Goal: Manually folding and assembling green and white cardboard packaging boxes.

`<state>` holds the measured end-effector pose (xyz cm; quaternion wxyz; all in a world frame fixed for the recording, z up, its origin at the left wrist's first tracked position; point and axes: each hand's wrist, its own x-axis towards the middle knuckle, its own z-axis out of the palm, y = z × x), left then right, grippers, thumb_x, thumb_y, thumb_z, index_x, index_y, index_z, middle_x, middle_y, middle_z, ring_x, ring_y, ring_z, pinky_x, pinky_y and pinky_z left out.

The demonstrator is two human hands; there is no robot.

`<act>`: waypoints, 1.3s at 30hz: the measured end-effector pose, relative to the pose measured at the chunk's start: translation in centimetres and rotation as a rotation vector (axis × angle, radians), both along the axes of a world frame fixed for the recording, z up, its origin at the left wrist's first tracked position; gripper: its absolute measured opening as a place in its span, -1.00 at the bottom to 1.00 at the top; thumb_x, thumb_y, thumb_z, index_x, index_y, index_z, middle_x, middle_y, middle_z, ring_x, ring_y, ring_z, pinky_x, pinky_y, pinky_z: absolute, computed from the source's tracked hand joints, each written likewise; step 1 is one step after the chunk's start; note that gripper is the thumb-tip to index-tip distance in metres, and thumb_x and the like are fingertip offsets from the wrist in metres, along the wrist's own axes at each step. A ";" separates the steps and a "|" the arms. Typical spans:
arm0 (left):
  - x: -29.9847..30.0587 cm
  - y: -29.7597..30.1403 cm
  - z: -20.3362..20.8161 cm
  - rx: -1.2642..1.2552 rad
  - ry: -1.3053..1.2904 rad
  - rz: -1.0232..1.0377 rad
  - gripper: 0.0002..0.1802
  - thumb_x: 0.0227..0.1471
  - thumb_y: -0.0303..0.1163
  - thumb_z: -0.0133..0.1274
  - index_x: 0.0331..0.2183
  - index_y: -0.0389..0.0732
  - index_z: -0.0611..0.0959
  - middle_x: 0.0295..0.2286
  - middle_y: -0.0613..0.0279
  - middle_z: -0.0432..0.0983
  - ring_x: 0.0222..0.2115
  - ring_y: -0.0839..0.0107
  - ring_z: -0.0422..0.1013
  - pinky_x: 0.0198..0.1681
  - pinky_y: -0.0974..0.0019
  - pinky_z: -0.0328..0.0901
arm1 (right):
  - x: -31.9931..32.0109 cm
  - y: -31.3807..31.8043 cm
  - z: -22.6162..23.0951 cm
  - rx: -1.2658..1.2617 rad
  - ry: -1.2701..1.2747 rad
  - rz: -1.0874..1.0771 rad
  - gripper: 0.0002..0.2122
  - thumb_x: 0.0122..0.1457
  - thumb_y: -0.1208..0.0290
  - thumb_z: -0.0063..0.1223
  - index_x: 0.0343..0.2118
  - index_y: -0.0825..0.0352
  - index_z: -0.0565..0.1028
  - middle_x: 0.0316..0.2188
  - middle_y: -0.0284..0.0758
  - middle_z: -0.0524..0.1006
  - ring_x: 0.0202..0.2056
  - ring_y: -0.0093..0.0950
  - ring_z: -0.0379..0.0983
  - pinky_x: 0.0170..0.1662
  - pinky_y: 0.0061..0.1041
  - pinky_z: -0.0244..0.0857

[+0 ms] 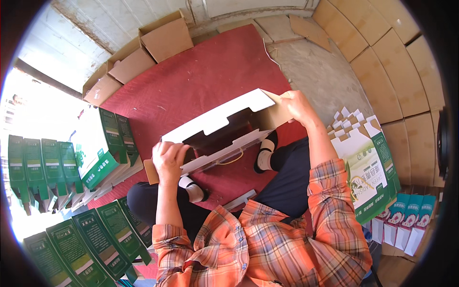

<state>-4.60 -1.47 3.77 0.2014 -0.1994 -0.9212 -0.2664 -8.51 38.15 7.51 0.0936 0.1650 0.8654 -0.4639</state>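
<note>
Between my knees I hold a gift carton point(224, 114) by its two ends, its top open toward me and its inside dark. White flaps with notched edges stand along its long sides, and brown cardboard flaps stick out at the ends. A yellow cord handle point(232, 159) hangs on the near side. My left hand point(169, 157) is closed on the left end, with fingers curled over the rim. My right hand point(298, 106) grips the brown flap at the right end, thumb on top. The outer print and the bottom of the carton are hidden.
Green cartons point(103, 239) stand in rows at my left, beside more green and white ones point(98, 153). At right are a stack of green and white cartons point(368, 172) and teal-pink boxes point(406, 215). Brown cartons point(167, 38) line the far edge of the red carpet point(201, 71).
</note>
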 end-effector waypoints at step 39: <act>3.3 -0.8 -2.8 0.139 -0.368 0.017 -0.20 0.07 0.03 0.02 0.22 -0.19 0.23 -0.09 0.06 0.50 0.02 0.11 0.32 0.21 0.03 -0.05 | 0.7 -5.4 -1.3 0.445 0.153 0.530 -0.70 0.20 0.22 -0.02 -0.09 0.26 0.53 -0.18 -0.17 0.56 -0.08 -0.21 0.41 -0.05 -0.24 0.33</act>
